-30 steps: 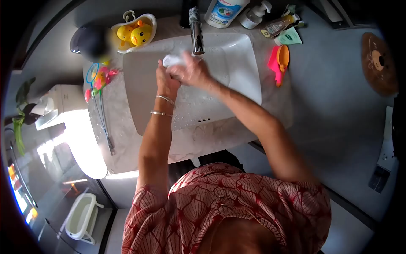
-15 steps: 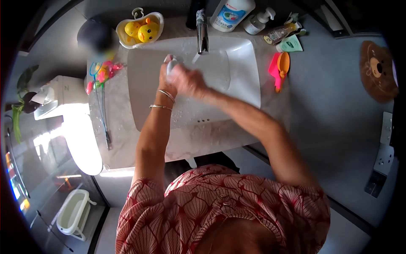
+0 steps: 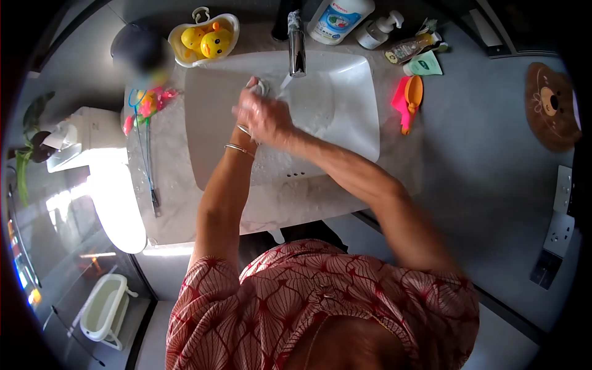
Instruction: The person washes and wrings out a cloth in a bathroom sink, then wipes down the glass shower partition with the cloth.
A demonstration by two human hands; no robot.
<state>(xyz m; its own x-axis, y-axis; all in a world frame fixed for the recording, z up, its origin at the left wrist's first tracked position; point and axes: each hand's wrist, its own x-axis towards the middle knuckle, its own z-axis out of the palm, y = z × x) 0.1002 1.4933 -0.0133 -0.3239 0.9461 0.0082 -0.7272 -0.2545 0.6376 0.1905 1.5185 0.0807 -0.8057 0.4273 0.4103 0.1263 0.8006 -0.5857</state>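
Over the white sink (image 3: 357, 132), my two hands are pressed together, left of the running tap (image 3: 297, 55). My left hand (image 3: 251, 84), below it two silver bangles on the wrist, is closed around a small wet, whitish thing (image 3: 261, 88) whose kind I cannot make out. My right hand (image 3: 269, 118) lies across the left one with its fingers curled over it and slightly blurred. Whatever is under those fingers is hidden. Water runs from the tap beside the hands, and drops speckle the basin.
Behind the sink stand a white basket (image 3: 179, 52) with yellow toy ducks, a large white bottle (image 3: 336, 21) and a pump bottle (image 3: 376, 32). A green-and-white tube (image 3: 424, 63) and pink and orange scoops (image 3: 407, 98) lie right. Colourful toys (image 3: 148, 105) lie left.
My right hand has shifted slightly down and left, over the back of my left hand and wrist. The whitish thing has moved a little up and right.
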